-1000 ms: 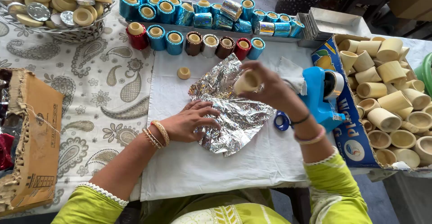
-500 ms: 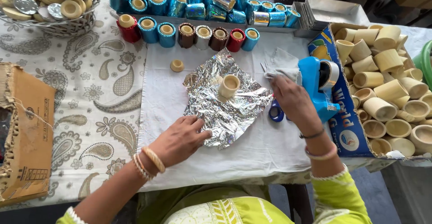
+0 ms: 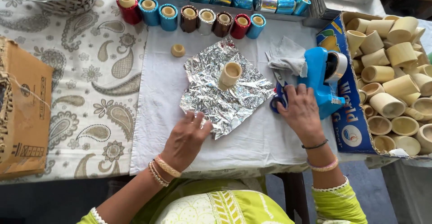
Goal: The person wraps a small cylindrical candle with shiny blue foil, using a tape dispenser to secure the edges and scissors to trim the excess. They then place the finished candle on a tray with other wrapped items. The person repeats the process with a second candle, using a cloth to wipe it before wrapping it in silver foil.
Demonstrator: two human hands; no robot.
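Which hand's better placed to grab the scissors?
Right. The right hand already rests on the scissors beside the tape dispenser; the left hand is pressing the foil sheet.

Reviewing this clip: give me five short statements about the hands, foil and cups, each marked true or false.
1. The left hand rests on the silver foil sheet. True.
2. A cream cup lies on the foil. True.
3. The right hand holds that cup. False: it is at the blue-handled scissors, beside the blue tape dispenser.
4. The box at right holds foil-wrapped cups. False: its cups are bare cream.
5. A small cream piece sits apart on the white cloth. True.
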